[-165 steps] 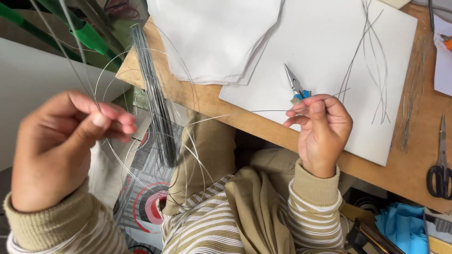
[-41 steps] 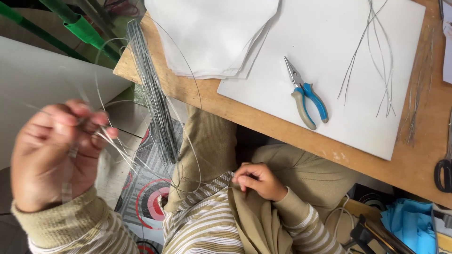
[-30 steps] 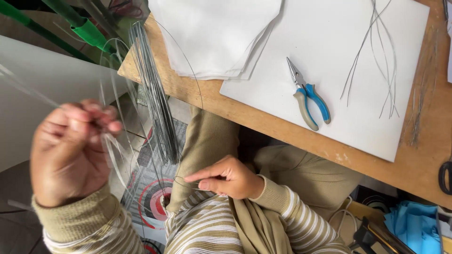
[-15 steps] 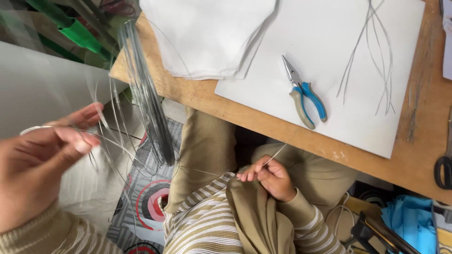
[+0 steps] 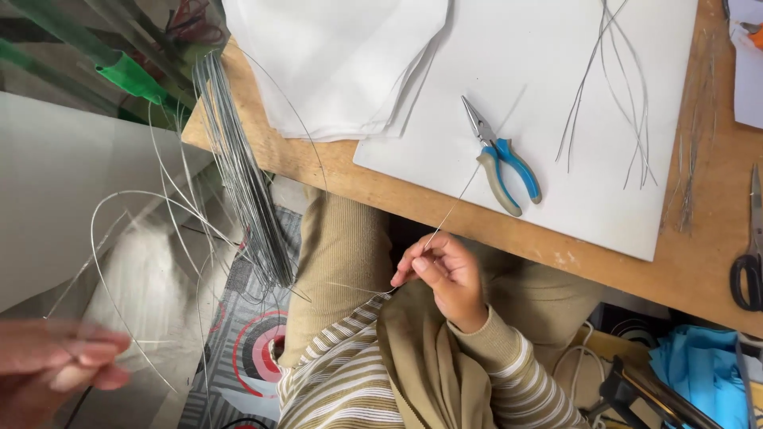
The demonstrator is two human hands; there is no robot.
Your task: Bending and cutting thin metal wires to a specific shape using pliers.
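A wooden table [image 5: 373, 187] fills the upper right, and everything else sits in relation to it. On it lies a white sheet [image 5: 572, 103], with blue-handled pliers [image 5: 502, 159] resting near the sheet's front edge and a few cut wire lengths [image 5: 612, 87] spread farther back. A stack of white fabric pieces [image 5: 342, 63] overlaps the table's left part, and black-handled scissors [image 5: 747, 254] lie at its right end. Off the table's left corner hangs a thick bundle of grey wires [image 5: 238, 175], with loose loops curling out below it and crossing the space between the two hands.

The right hand [image 5: 441, 274] sits just below the table's front edge, over the lap, fingertips pinched together on a thin wire [image 5: 449, 214]; that strand rises from the pinch toward the pliers. The left hand [image 5: 56, 365] is well to the left of the table, low and blurred, fingers closed around the wire loops there, though the exact hold cannot be made out.
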